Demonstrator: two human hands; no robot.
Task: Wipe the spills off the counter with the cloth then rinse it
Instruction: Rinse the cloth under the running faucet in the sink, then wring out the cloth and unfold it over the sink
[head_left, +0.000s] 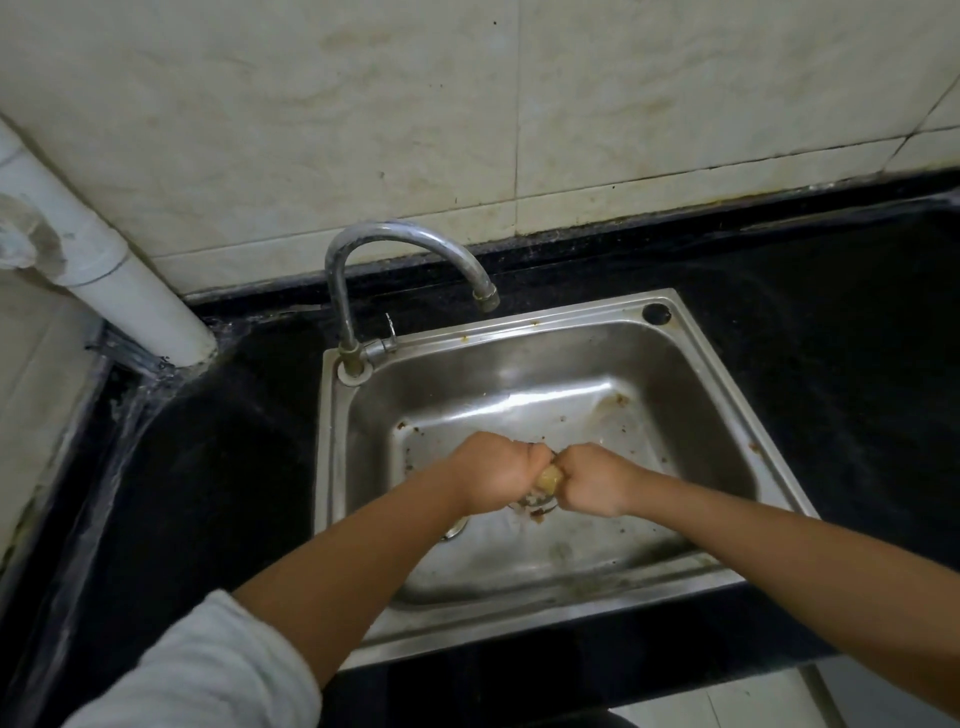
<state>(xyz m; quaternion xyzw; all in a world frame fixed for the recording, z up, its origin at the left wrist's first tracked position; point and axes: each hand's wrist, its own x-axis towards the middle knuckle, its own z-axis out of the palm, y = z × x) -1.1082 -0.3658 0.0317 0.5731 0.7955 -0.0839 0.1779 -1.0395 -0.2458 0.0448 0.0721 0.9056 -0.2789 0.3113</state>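
Both my fists are clenched side by side over the steel sink (722, 410). My left hand (493, 470) and my right hand (597, 480) grip a twisted yellowish cloth (549, 479), of which only a short piece shows between them. The rest of the cloth is hidden inside my fists. The curved chrome tap (395, 236) arches over the back left of the sink, and no water runs from its spout. The black counter (841, 312) surrounds the sink and looks wet along the left side.
Brown specks and stains dot the sink floor and walls. A drain (454, 527) peeks out under my left wrist. A white pipe (130, 280) runs down the tiled wall into the left corner. Pale tiles (467, 104) back the counter.
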